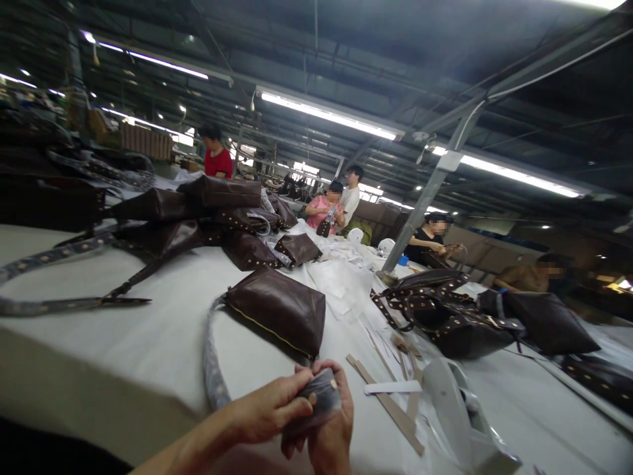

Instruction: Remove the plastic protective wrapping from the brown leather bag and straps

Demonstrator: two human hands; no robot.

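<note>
A dark brown leather bag [279, 307] with a yellow-edged zip line lies on the white-covered table in front of me. From its left side a strap wrapped in clear film [212, 356] curves down toward my wrist. Just off the bag's near corner, my left hand [271, 406] pinches a film-wrapped studded strap end [325, 394] with thumb and fingers. My right hand [333, 422] is curled round the same piece from the right and below. The fingers partly cover it.
Several brown bags [222, 194] are piled at the left, a studded strap [74, 303] trailing from them. More studded bags [469, 333] lie at the right. Card strips [390, 406] and a white tape dispenser [457, 415] are near my right hand. A metal post [425, 204] rises beyond; several people work behind.
</note>
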